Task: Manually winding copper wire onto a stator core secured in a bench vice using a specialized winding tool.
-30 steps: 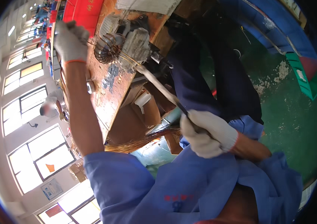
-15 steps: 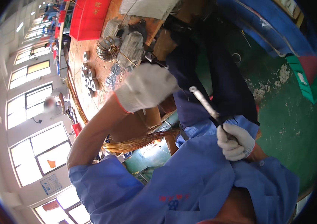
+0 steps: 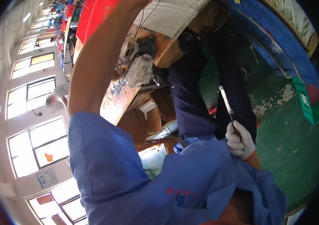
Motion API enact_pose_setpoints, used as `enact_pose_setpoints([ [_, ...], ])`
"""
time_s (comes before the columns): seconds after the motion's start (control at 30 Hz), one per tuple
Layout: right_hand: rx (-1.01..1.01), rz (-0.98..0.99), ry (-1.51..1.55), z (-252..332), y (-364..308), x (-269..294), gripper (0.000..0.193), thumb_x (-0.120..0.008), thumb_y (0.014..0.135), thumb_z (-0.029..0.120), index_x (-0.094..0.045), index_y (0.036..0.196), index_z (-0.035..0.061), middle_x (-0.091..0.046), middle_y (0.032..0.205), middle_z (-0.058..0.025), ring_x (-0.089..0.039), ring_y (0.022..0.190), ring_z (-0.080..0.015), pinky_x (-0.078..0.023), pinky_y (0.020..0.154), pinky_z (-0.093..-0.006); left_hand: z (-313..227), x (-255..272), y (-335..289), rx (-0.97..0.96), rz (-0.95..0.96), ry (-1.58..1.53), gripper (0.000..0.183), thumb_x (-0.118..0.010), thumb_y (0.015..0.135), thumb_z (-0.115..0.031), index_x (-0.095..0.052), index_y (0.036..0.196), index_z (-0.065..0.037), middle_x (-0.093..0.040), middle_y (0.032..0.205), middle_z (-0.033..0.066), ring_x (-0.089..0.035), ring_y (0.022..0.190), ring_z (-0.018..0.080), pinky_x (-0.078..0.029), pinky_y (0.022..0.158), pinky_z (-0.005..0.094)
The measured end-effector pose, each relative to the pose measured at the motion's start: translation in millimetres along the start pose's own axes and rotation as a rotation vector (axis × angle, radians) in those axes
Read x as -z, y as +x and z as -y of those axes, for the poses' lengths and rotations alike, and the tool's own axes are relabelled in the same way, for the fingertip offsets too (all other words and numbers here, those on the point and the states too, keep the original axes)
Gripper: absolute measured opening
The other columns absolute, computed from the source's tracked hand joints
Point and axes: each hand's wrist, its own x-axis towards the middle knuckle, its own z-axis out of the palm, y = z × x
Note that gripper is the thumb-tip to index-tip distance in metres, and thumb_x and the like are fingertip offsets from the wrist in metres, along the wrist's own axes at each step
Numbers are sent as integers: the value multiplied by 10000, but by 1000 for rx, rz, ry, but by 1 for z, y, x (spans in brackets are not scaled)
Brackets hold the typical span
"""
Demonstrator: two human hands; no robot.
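Note:
My right hand (image 3: 239, 140), in a pale work glove, is closed around the dark handle of a slim silver tool (image 3: 226, 99) with a rounded tip. The tool points away from me, above my dark trousers. My left arm (image 3: 95, 63) reaches up over the workbench (image 3: 117, 98), and its hand lies past the top edge of the picture. Beside that forearm are a ring of copper-coloured wire loops (image 3: 121, 70), partly hidden, and a greyish wrapped bundle (image 3: 139, 71). Thin wires (image 3: 135, 35) run upward from this spot.
A red crate (image 3: 92, 18) and a whitish sheet (image 3: 170, 15) lie on the bench. Open cardboard boxes (image 3: 154, 118) sit below its edge. On the right are a blue bin (image 3: 264, 41), a green crate (image 3: 306, 101) and pale scraps (image 3: 287, 93) on the floor. Another person (image 3: 61, 92) is at the far left.
My left hand has moved from above the bench's near edge, far forward and out of view. My right hand keeps the tool, which now points more steeply up the picture.

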Motion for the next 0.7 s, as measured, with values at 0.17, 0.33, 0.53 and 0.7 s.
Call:
enact_pose_setpoints([
  [0.17, 418, -175, -969, 4, 68, -76, 160, -624, 1069, 181, -676, 994, 49, -556, 638, 28, -436, 406, -56, -324, 384, -256, 75, -18, 25, -433, -39, 553, 452, -490, 1035, -308, -759, 902, 28, -736, 862, 236, -714, 788, 338, -538, 730, 438],
  [0.33, 1323, -14, -1654, 0, 174, -119, 177, -769, 965, 149, -742, 1094, 30, -640, 742, -12, -580, 625, -66, -465, 571, -267, -31, 3, -60, -5, 531, -69, 465, -571, 1025, -423, -714, 1247, -40, -752, 1046, 147, -722, 856, 246, -560, 769, 415],
  [0.53, 887, 230, -1122, -26, 255, -118, 238, -749, 1006, 281, -748, 1067, 51, -553, 723, -11, -510, 659, -57, -455, 595, -301, -17, 102, -166, -334, 252, 334, 734, -812, 872, -399, -580, 1460, -27, -663, 1341, 237, -662, 1265, 340, -518, 1066, 426],
  [0.7, 676, -152, -2029, 16, 232, -152, 345, -709, 997, 447, -742, 975, 104, -694, 740, -147, -681, 676, -364, -516, 635, -444, 7, 145, -230, -93, 311, 505, 806, -894, 791, -408, -572, 1381, 36, -669, 1291, 252, -667, 1224, 392, -528, 1023, 455],
])
